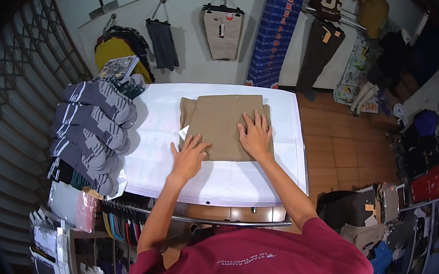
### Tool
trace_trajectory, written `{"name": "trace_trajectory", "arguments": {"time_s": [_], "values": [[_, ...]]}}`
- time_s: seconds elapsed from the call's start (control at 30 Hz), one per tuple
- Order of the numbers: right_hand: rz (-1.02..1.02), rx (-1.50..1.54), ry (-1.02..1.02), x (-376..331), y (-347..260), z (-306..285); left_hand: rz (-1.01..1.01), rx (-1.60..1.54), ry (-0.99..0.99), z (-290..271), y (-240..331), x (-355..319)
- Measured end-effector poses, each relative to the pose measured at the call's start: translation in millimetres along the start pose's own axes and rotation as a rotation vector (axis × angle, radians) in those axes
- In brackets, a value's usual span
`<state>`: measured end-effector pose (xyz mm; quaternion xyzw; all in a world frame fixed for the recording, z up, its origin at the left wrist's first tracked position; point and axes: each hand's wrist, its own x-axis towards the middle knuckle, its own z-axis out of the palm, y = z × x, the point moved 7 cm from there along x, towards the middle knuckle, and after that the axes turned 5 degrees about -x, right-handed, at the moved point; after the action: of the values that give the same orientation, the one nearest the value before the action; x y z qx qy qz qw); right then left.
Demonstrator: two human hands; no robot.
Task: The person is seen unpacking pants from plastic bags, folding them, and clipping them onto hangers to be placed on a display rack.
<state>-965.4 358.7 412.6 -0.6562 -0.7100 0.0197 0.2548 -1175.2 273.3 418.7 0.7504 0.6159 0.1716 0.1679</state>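
Observation:
Folded khaki trousers [228, 119] lie flat on a white-covered table [154, 182]. My left hand [189, 157] rests at their near left corner, fingers spread over the cloth. On the near right part of the trousers, my right hand [255, 134] lies flat with its fingers stretched out. Neither hand grips anything. A small white tag [184, 132] pokes out from the left side of the cloth, just beyond my left fingers.
Stacked grey patterned socks [86, 128] cover the table's left end, with clear plastic bags [69, 200] nearer to me. A metal rail [202, 220] runs along the near edge, with hanging clothes [123, 221] below. A blue column [277, 27] stands behind the table.

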Motion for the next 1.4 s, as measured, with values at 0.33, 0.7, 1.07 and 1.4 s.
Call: {"name": "trace_trajectory", "arguments": {"time_s": [0.33, 0.7, 1.07, 1.4], "values": [[0.099, 0.226, 0.171, 52, 58, -9, -0.042, -0.154, -0.073, -23, 1, 93], [0.195, 0.473, 0.163, 77, 80, 17, -0.395, -0.466, 0.437, 19, -89, 192], [-0.053, 0.36, 0.461, 59, 56, -15, -0.087, -1.022, 0.418, 8, -82, 182], [-0.021, 0.54, 0.299, -47, 39, -81, 0.15, -0.955, 0.393, -28, -16, 24]]}}
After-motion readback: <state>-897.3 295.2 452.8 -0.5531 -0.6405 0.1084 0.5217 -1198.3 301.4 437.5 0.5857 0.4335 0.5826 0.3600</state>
